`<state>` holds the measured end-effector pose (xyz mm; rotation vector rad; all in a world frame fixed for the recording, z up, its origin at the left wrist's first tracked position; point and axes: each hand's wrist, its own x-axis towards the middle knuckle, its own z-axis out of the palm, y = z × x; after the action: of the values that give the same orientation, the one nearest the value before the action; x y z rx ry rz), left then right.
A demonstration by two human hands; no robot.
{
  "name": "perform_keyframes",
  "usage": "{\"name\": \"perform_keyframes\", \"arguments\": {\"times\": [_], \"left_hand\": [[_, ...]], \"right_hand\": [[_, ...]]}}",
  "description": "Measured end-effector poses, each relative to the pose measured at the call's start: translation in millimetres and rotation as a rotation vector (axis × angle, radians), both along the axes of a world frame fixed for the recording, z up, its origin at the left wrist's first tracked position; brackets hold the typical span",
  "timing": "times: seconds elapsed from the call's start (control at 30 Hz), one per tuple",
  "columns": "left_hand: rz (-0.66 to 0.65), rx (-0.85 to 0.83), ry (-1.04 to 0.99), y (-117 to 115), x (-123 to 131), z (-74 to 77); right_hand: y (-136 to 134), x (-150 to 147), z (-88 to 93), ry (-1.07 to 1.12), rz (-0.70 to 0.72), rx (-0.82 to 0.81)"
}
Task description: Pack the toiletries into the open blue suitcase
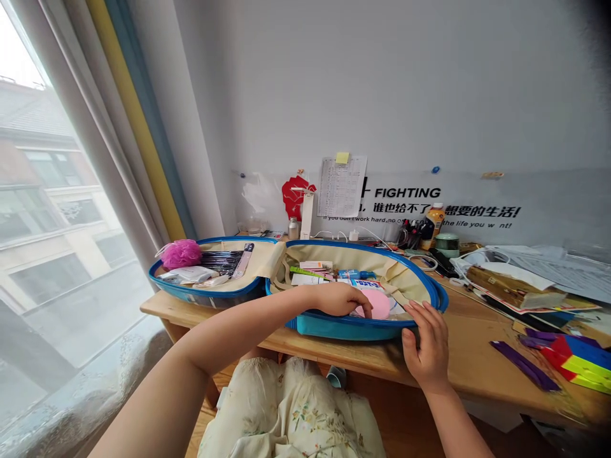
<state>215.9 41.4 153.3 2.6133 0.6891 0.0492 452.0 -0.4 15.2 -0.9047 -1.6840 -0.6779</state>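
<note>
A blue-rimmed suitcase (329, 326) with a beige lining lies spread open on a wooden desk. My left hand (340, 299) reaches across into its right half, fingers curled down at the left edge of a pink round item (377, 305). Part of that item is hidden by the hand. My right hand (429, 337) has its fingers spread and touches the near right rim. Beside the pink item lie a white and blue packet (365, 284), a blue bottle (356, 274) and several small boxes. In the left half sit a pink bath puff (181, 254), dark slim items (222, 262) and white packs (191, 274).
Papers, a brown case (508, 286), a purple strip (525, 366) and coloured pieces (580, 359) cover the right of the desk (470, 346). An orange bottle (432, 224), pens and a white lamp (308, 213) stand by the wall. A window with curtains is at left.
</note>
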Motion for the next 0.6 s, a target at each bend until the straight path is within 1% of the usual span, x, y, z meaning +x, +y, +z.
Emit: {"name": "perform_keyframes", "arguments": {"times": [0.1,0.13,0.17,0.43,0.5,0.6], "left_hand": [[0.158,0.000,0.062,-2,-1,2.0],[0.197,-0.010,0.096,-3,-1,2.0],[0.208,-0.027,0.126,-3,0,1.5],[0.073,-0.172,0.171,4,11,-4.3],[0.036,-0.177,0.179,8,17,-4.8],[0.014,-0.158,0.174,17,28,-8.5]], "right_hand": [[1,0,-0.2,0.004,0.007,-0.002],[1,1,-0.2,0.007,0.011,-0.002],[1,1,-0.4,0.012,0.013,-0.001],[4,2,-2.3,0.027,0.014,0.001],[5,3,-2.3,0.021,0.009,0.001],[5,3,-1.4,0.005,0.012,0.015]]}}
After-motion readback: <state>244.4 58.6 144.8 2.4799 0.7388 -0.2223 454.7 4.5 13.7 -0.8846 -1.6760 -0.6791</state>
